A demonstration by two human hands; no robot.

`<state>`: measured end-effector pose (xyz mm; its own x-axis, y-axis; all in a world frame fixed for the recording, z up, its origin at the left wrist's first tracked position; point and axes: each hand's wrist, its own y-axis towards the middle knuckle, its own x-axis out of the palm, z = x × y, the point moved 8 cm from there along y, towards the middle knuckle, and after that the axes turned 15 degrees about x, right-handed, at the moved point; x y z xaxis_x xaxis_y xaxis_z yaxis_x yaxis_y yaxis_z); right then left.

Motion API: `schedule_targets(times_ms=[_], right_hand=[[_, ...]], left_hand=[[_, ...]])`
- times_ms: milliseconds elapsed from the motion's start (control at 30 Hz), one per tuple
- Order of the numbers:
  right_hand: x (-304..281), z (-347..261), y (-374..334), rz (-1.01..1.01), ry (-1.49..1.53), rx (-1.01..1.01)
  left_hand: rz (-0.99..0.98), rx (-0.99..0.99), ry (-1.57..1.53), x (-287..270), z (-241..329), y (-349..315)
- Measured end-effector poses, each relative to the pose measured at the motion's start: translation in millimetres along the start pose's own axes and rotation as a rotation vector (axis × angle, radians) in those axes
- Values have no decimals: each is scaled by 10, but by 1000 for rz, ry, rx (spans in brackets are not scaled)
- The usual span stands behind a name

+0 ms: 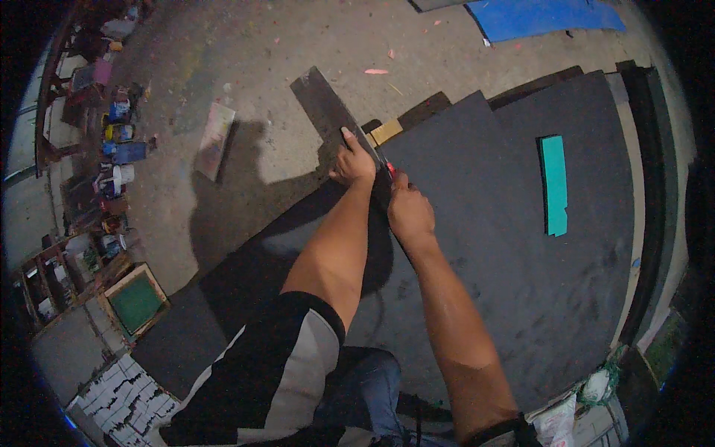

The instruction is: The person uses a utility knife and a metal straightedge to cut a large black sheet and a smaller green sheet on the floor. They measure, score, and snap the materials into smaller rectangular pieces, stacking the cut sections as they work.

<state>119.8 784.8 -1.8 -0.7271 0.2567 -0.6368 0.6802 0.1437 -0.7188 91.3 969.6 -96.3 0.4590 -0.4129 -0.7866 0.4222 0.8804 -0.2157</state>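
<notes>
My left hand (353, 164) is closed on a long dark flat strip (322, 93), pressing it down near the edge of the large dark grey sheet (477, 216). The strip's far end sticks out past the sheet over the concrete floor. Just to the right, my right hand (410, 207) grips a red-handled cutter knife (391, 170). Its thin tip points forward and left, close beside the strip and my left hand. Where the tip meets the material is too small to make out. A tan block (386, 132) lies just beyond the knife at the sheet's edge.
A teal strip (555, 186) lies on the sheet at right. At left, a pale board (215, 141) rests on the floor, and a green-faced wooden frame (135, 302) stands near cluttered containers (123, 153). A blue sheet (544, 18) is at the far right; pink scraps (377, 71) dot the concrete.
</notes>
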Motion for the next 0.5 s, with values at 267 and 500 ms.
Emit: schedule_targets(times_ms=[267,500], right_hand=[[63,-169,158,-47,-94,21],[29,-364,180,-144,-188,113]], left_hand=[[-18,-2,-91,21,-23,40],[-13,-49,-9,22,-38,23]])
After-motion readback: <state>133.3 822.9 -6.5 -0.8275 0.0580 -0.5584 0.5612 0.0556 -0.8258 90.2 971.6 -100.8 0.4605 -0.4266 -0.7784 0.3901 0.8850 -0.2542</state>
